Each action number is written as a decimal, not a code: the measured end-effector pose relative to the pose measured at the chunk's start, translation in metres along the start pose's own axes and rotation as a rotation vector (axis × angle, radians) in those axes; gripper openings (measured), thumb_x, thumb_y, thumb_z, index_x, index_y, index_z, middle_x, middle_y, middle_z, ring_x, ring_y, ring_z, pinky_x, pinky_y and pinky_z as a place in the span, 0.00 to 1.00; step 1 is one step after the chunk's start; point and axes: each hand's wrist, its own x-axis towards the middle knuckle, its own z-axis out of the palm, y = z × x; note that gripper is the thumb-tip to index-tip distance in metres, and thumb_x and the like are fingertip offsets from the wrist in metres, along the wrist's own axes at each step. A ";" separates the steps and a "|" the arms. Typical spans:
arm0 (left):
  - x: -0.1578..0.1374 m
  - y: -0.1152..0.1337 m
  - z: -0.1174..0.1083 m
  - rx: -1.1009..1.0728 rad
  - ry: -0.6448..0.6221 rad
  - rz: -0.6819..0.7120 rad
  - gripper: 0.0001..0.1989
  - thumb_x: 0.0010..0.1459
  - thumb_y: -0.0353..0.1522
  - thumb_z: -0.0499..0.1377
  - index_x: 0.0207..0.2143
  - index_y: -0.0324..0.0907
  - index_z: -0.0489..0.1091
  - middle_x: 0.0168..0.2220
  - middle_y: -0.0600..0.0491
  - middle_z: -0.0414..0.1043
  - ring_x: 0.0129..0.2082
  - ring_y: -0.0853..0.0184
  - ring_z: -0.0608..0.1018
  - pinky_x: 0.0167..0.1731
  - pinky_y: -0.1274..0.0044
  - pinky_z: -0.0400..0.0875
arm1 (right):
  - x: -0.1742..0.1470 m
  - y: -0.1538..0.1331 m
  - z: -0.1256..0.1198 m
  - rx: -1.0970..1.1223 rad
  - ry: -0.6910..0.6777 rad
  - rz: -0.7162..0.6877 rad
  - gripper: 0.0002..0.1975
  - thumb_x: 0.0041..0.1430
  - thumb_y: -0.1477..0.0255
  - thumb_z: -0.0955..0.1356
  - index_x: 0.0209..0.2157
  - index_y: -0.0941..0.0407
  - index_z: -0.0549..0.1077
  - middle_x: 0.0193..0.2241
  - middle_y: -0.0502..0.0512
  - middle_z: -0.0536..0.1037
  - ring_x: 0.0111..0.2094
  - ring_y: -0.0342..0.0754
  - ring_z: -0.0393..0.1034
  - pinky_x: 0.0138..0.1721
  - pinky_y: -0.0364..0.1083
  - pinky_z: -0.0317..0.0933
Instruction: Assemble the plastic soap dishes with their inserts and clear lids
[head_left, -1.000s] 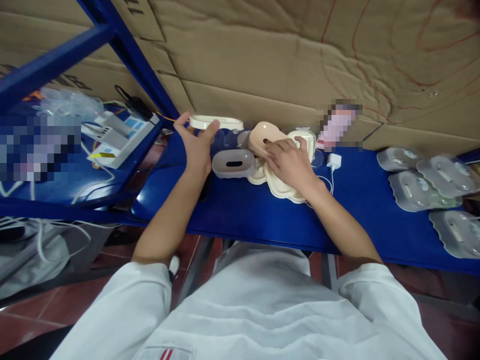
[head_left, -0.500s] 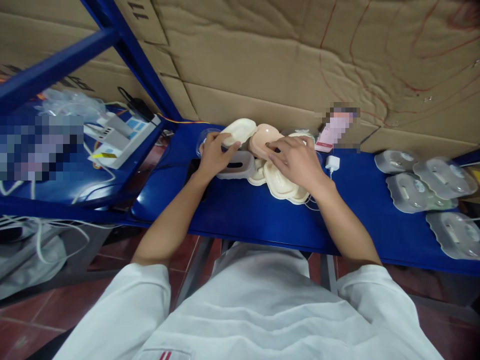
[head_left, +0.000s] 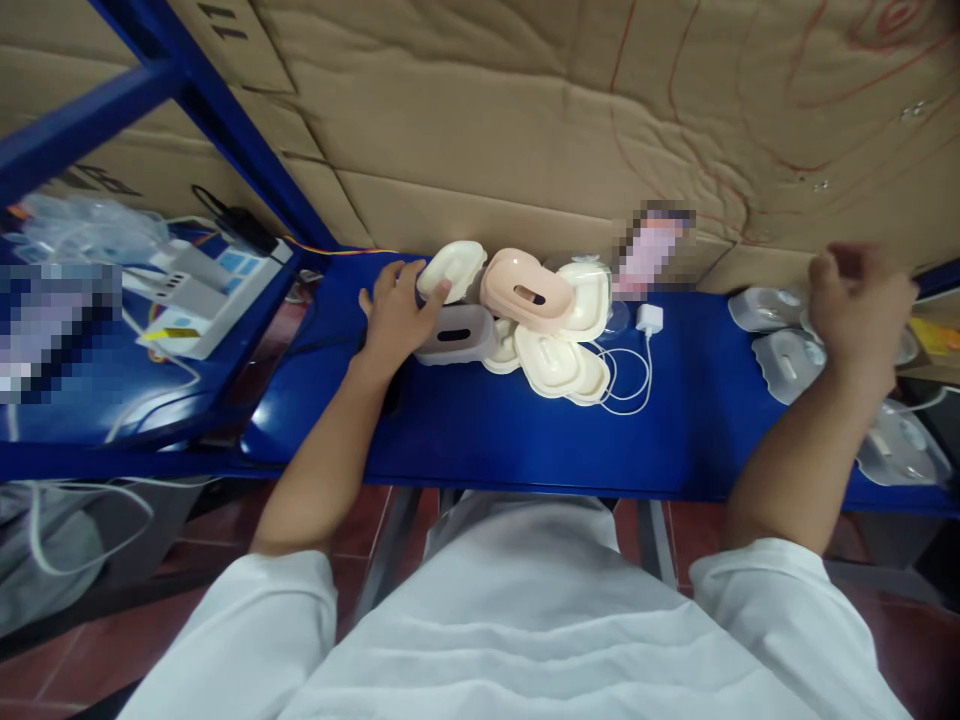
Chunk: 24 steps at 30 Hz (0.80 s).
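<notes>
My left hand (head_left: 401, 310) is at the left of a cluster of plastic parts, fingers spread. Its thumb touches the lower edge of a tilted cream oval tray (head_left: 454, 268). Just below is a translucent whitish case (head_left: 457, 335) with a dark slot. A peach oval cover (head_left: 525, 290) with a slot leans on another cream tray (head_left: 589, 300). More cream trays (head_left: 555, 362) overlap in front. My right hand (head_left: 862, 320), smeared by motion, is over the clear plastic containers (head_left: 787, 362) at the right and partly hides them; its fingers look bent, and what they hold cannot be made out.
A white plug (head_left: 649, 318) with a coiled cable lies right of the trays on the blue table (head_left: 480, 440). Behind it a phone (head_left: 651, 250) leans against the cardboard wall (head_left: 480, 120). At the left are a power strip (head_left: 217, 310), cables and a blue frame post (head_left: 247, 150).
My right hand has left the peach cover and moved far right to the clear containers. The fingers of my left hand have spread, its thumb still at the cream tray. The view has shifted slightly right.
</notes>
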 end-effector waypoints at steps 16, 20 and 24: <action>-0.038 0.040 -0.001 -0.284 0.189 0.570 0.21 0.70 0.46 0.63 0.60 0.48 0.74 0.63 0.42 0.72 0.61 0.51 0.78 0.61 0.57 0.76 | -0.154 0.104 -0.017 0.298 -0.055 -0.039 0.41 0.51 0.39 0.77 0.66 0.34 0.76 0.62 0.74 0.72 0.69 0.73 0.67 0.66 0.70 0.61; -0.059 0.059 0.002 -0.684 -0.149 0.641 0.36 0.69 0.53 0.65 0.73 0.58 0.58 0.67 0.45 0.71 0.50 0.59 0.84 0.44 0.67 0.84 | -0.166 0.008 -0.025 0.528 -0.192 -0.379 0.41 0.56 0.50 0.80 0.70 0.27 0.69 0.65 0.66 0.71 0.69 0.69 0.68 0.67 0.69 0.64; -0.069 0.065 0.013 -0.902 -0.393 0.694 0.55 0.63 0.60 0.68 0.79 0.68 0.38 0.80 0.44 0.51 0.72 0.47 0.72 0.60 0.52 0.82 | -0.171 -0.109 -0.015 0.663 -0.384 -0.929 0.36 0.62 0.51 0.78 0.69 0.38 0.72 0.66 0.62 0.71 0.68 0.67 0.69 0.69 0.70 0.67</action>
